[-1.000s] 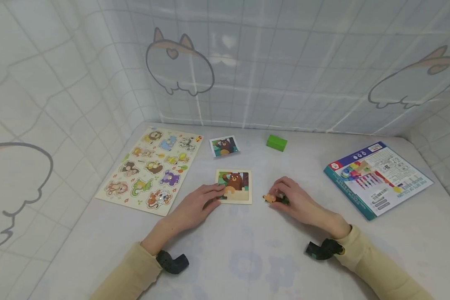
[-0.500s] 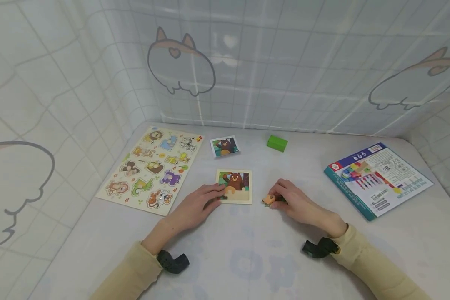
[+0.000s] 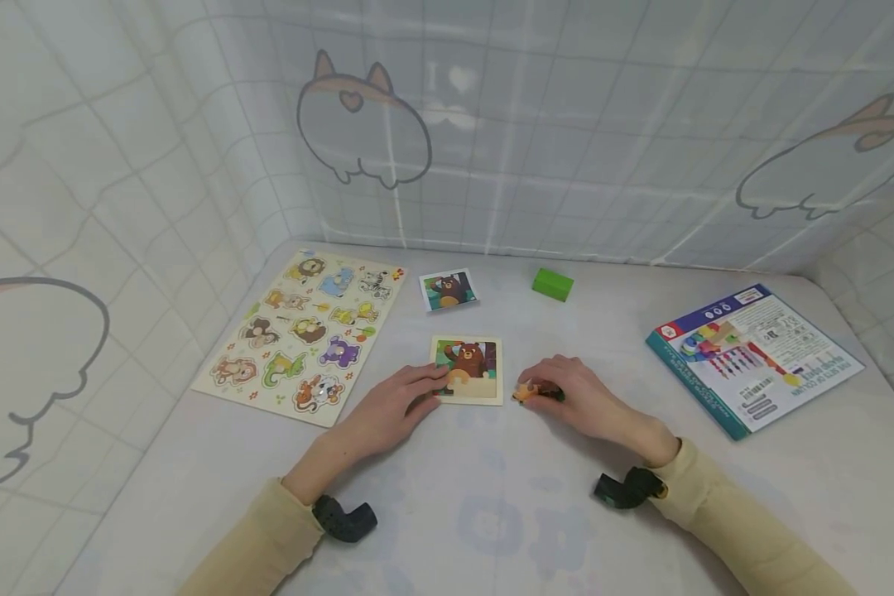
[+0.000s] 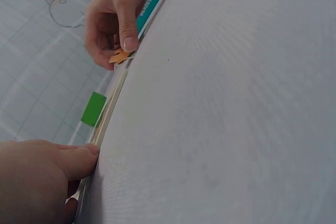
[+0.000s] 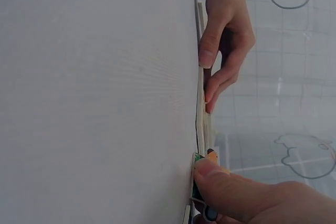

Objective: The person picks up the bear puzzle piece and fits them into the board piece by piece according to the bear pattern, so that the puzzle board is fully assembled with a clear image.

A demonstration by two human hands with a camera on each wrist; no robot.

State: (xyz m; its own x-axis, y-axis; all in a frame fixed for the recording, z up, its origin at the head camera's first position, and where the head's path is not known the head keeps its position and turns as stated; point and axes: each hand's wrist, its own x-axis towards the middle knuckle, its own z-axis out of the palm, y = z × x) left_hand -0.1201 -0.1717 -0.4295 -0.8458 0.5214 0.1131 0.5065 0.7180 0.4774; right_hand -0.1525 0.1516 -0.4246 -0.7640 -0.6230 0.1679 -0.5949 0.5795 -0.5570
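A small square wooden bear puzzle board [image 3: 481, 388] lies in the middle of the table, bare wood showing along its lower right. My left hand [image 3: 391, 407] holds this board at its left side, thumb at the near edge and fingers over the top. Just right of the board, my right hand [image 3: 583, 397] pinches an orange and green puzzle piece [image 3: 525, 392] between thumb and fingers. The right wrist view shows the thumb pressed on the piece's green face [image 5: 197, 186], with the rest of it partly hidden by the hand.
Behind the board lie a bear picture card [image 3: 448, 290] and a green block [image 3: 553, 285]. A large animal peg puzzle [image 3: 298, 339] is at the left. At the right lies a flat teal-edged box [image 3: 756, 360]. A tiled-pattern wall covering [image 3: 536, 165] rises behind.
My right hand has moved left with the puzzle piece, closer to the board's right edge, and the piece has turned in the fingers. The left hand stays on the board.
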